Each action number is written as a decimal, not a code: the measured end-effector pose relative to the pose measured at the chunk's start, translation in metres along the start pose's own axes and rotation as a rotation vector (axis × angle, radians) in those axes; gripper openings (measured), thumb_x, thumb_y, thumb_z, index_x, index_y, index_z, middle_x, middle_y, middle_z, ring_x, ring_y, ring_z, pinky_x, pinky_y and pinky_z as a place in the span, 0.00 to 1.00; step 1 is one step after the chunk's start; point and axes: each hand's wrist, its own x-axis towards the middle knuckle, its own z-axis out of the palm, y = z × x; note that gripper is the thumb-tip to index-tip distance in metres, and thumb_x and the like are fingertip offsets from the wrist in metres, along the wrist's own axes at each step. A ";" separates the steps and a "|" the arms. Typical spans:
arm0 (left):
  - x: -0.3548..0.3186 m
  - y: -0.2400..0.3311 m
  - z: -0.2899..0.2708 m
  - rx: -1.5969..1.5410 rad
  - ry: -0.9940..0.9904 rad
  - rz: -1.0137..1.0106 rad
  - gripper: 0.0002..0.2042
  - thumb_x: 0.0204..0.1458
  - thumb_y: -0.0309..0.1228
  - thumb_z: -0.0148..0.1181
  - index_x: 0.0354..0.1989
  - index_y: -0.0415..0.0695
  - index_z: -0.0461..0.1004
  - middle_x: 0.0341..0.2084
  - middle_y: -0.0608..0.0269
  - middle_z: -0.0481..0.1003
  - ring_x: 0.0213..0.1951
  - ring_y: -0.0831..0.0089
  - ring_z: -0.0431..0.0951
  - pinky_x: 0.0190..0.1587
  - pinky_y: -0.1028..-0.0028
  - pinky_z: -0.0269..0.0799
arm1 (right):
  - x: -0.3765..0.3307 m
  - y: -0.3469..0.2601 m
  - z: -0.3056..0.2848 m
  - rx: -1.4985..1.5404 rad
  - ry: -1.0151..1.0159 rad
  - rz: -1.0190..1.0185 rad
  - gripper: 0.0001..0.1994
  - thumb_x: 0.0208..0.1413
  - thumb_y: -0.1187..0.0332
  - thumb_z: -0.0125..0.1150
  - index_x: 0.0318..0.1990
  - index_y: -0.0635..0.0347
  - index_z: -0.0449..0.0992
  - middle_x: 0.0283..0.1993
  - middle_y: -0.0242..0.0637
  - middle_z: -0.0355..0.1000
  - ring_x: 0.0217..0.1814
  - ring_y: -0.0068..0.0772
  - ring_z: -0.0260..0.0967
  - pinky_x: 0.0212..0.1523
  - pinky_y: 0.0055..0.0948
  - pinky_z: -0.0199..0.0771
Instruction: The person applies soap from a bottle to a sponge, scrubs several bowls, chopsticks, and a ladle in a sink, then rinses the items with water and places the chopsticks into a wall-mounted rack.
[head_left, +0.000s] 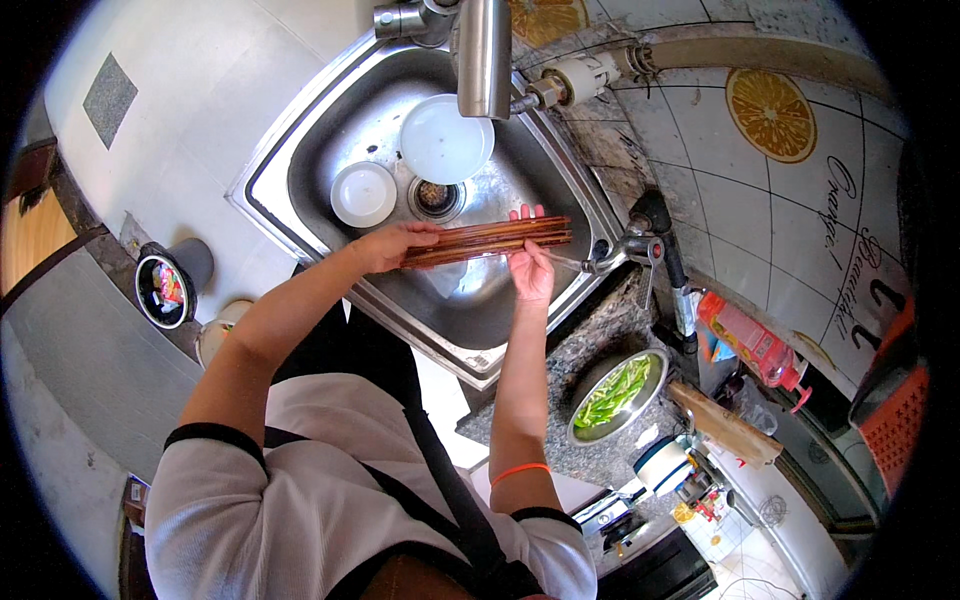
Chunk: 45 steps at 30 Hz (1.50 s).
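Observation:
A bundle of brown wooden chopsticks (470,243) lies level across both my hands, over the near part of the steel sink (530,172). My left hand (395,245) grips its left end, thumb and fingers closed round the sticks. Near the right end, my right hand (531,268) has its thumb on top, while its fingertips show beyond the far side of the bundle. Past the sticks, a white bowl (447,138) and a smaller white dish (363,195) sit in the sink beside the drain (436,199). Something pale and partly hidden lies under the bundle.
A steel faucet (484,60) reaches over the sink's far side; a wall tap (620,252) juts in at right. On the stone counter stands a metal bowl of cut green vegetables (618,396), near a red bottle (750,340). A bin (170,285) stands at left.

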 end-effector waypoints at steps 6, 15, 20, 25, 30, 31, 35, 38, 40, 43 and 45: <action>-0.006 0.009 0.002 -0.013 0.091 0.036 0.14 0.48 0.31 0.49 0.43 0.43 0.63 0.39 0.64 0.68 0.41 0.73 0.69 0.44 0.74 0.65 | -0.004 0.003 0.009 -0.122 0.092 -0.050 0.24 0.46 0.76 0.50 0.53 0.51 0.55 0.49 0.34 0.59 0.53 0.36 0.55 0.53 0.36 0.57; -0.005 0.011 -0.005 -0.124 0.097 -0.027 0.12 0.52 0.34 0.42 0.41 0.41 0.64 0.37 0.60 0.69 0.39 0.71 0.70 0.40 0.71 0.68 | 0.004 0.007 -0.009 -0.078 0.313 -0.068 0.08 0.47 0.68 0.53 0.35 0.55 0.67 0.38 0.31 0.66 0.43 0.32 0.62 0.50 0.37 0.60; -0.003 0.010 -0.001 0.013 0.107 -0.108 0.15 0.52 0.38 0.41 0.41 0.40 0.64 0.35 0.60 0.69 0.35 0.72 0.71 0.36 0.72 0.70 | 0.010 0.012 -0.014 0.119 0.304 -0.081 0.07 0.47 0.68 0.52 0.35 0.54 0.67 0.38 0.32 0.66 0.42 0.32 0.62 0.51 0.39 0.58; -0.020 0.015 0.016 0.411 0.010 -0.176 0.17 0.48 0.41 0.48 0.39 0.41 0.65 0.28 0.61 0.70 0.30 0.72 0.71 0.33 0.71 0.69 | 0.010 0.010 0.013 0.190 0.393 -0.073 0.08 0.45 0.68 0.53 0.35 0.53 0.67 0.35 0.30 0.67 0.40 0.31 0.64 0.52 0.40 0.56; -0.007 0.002 0.028 1.707 0.010 0.099 0.18 0.42 0.39 0.53 0.37 0.39 0.64 0.26 0.52 0.70 0.30 0.61 0.71 0.35 0.66 0.66 | 0.012 0.007 -0.005 0.193 0.365 -0.060 0.07 0.46 0.69 0.52 0.33 0.58 0.68 0.32 0.29 0.68 0.35 0.27 0.64 0.46 0.34 0.63; -0.006 -0.001 0.034 1.892 0.100 0.154 0.17 0.42 0.38 0.54 0.35 0.38 0.64 0.26 0.49 0.70 0.30 0.58 0.71 0.35 0.66 0.66 | 0.014 0.007 -0.013 0.208 0.354 -0.047 0.07 0.45 0.69 0.53 0.33 0.58 0.68 0.31 0.29 0.68 0.34 0.27 0.64 0.44 0.33 0.64; 0.000 -0.014 0.041 1.509 0.276 0.402 0.15 0.42 0.38 0.54 0.29 0.37 0.64 0.24 0.48 0.69 0.31 0.56 0.70 0.33 0.65 0.66 | 0.020 0.006 -0.032 0.127 0.355 -0.076 0.09 0.45 0.66 0.53 0.32 0.60 0.68 0.32 0.31 0.68 0.33 0.27 0.64 0.41 0.31 0.65; -0.001 -0.010 0.034 1.269 0.111 0.180 0.15 0.43 0.39 0.53 0.28 0.38 0.63 0.20 0.53 0.68 0.24 0.65 0.71 0.26 0.68 0.67 | 0.023 0.011 -0.008 0.075 0.295 -0.006 0.16 0.47 0.59 0.49 0.39 0.61 0.65 0.39 0.36 0.66 0.43 0.33 0.63 0.48 0.35 0.62; -0.001 0.002 0.023 0.849 -0.070 -0.182 0.15 0.44 0.40 0.53 0.28 0.39 0.62 0.17 0.58 0.66 0.19 0.73 0.70 0.20 0.72 0.67 | 0.016 0.021 -0.013 0.003 0.295 0.061 0.23 0.47 0.53 0.45 0.45 0.60 0.62 0.46 0.36 0.62 0.48 0.33 0.58 0.49 0.32 0.59; -0.007 0.003 0.025 0.680 0.018 -0.268 0.16 0.44 0.42 0.53 0.26 0.40 0.62 0.14 0.65 0.64 0.14 0.81 0.65 0.15 0.79 0.63 | 0.007 0.048 -0.051 -0.615 0.618 0.148 0.26 0.50 0.58 0.48 0.53 0.63 0.52 0.51 0.40 0.58 0.52 0.32 0.55 0.51 0.28 0.55; -0.001 -0.001 0.026 0.600 0.026 -0.270 0.15 0.43 0.41 0.54 0.24 0.40 0.63 0.13 0.67 0.63 0.14 0.81 0.64 0.16 0.79 0.63 | -0.011 0.073 -0.106 -1.194 0.502 0.312 0.26 0.47 0.66 0.50 0.53 0.65 0.51 0.50 0.44 0.58 0.49 0.32 0.56 0.48 0.28 0.56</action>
